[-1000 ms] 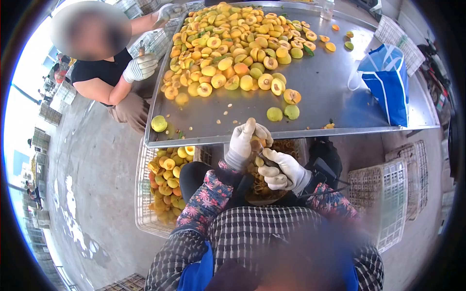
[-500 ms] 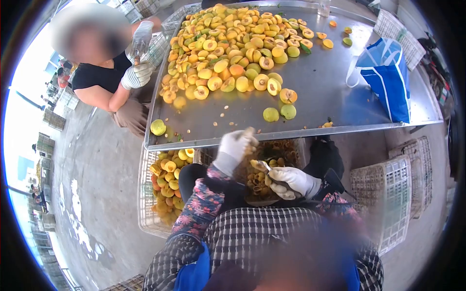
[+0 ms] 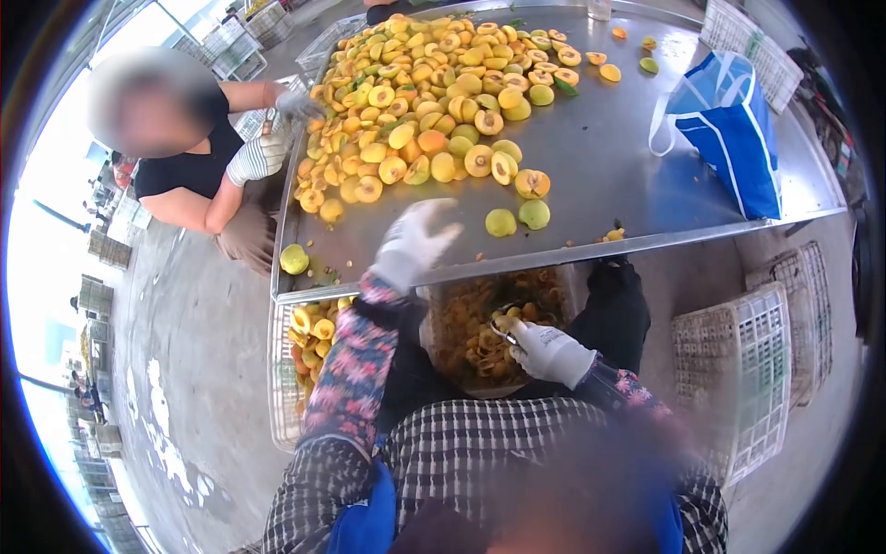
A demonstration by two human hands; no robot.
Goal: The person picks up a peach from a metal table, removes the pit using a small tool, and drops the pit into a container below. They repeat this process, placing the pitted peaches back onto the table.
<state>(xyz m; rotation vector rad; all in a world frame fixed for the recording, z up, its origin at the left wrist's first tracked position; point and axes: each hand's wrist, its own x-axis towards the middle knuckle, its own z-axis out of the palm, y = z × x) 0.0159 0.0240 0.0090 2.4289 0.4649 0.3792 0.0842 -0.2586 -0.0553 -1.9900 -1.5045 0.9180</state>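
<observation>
My left hand (image 3: 420, 242), in a white glove, reaches over the near edge of the metal table (image 3: 609, 171), its fingers spread and nothing in them. A pile of halved yellow stone fruit (image 3: 415, 111) covers the table's left part, some halves with pits. Closest to that hand are two greenish fruit pieces (image 3: 533, 214) and a few loose pits. Lower down, my gloved right hand (image 3: 552, 355) is closed around a small metal tool with a curved end (image 3: 501, 327). It hovers above a bin (image 3: 434, 355) of fruit scraps between my knees.
A co-worker (image 3: 198, 157) in striped gloves sits at the table's left side. A blue and white bag (image 3: 724, 148) stands on the right. White plastic crates (image 3: 729, 369) sit below right, and a crate of fruit halves (image 3: 284, 397) stands below left.
My left hand has moved up and left over the table, its fingers opening out. The yellowish piece at the tool's tip no longer shows. The co-worker's one hand has reached to the pile.
</observation>
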